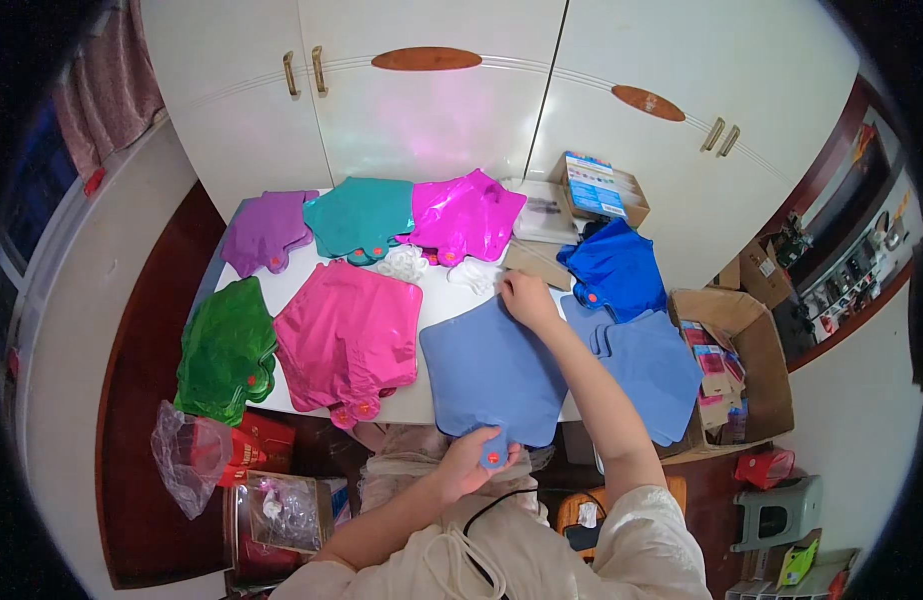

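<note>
A flat, uninflated star-shaped foil balloon (494, 370) in matte grey-blue lies in front of me at the table's near edge. My left hand (474, 462) grips it by the tail tab, which carries a small red-orange dot. At its far edge my right hand (527, 298) is closed on the upper corner, with the fingertips partly hidden. More grey-blue balloons (647, 375) lie fanned out just right of my right forearm. Left of the held one is a pile of shiny pink balloons (350, 335). White bundles (474, 275) lie just beyond my right hand.
Around the white table (437, 300) lie green (225, 350), purple (269, 232), teal (358, 215), magenta (469, 215) and dark blue balloons (617, 265). A small carton (634, 198) stands at the back; an open cardboard box (772, 350) is at right. Cupboard doors (432, 120) rise behind.
</note>
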Motion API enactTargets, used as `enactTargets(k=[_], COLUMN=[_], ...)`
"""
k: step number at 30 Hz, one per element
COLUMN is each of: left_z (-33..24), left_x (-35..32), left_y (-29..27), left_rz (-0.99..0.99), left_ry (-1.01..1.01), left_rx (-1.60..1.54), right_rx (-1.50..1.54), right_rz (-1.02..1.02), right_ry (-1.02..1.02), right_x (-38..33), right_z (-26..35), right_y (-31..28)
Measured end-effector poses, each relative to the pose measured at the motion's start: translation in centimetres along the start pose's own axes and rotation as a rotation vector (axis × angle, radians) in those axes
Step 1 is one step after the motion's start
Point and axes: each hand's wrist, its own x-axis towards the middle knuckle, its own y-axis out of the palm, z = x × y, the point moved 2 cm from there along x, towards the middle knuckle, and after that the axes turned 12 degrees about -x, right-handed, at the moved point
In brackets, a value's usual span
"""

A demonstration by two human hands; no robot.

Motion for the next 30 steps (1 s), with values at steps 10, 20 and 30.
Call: enactTargets(k=[10,20,30], left_z=[0.3,0.1,-5.6], left_x=[0.1,-0.5,-3.9], left_y=[-0.1,0.2,1.6], left_rz=[-0.014,0.085,-0.109], left_ry=[0.021,0.027,0.264], left_rx=[-0.005,0.047,0.393], right_rx=[0.058,-0.02,-0.055], right_rz=[0.066,-0.029,-0.004], right_ry=[-0.33,-0.364,-0.368], right_x=[-9.5,-11.4,-11.5], right_z=[5.0,3.9,3.9], right_y=[-4.4,-3.9,-4.1])
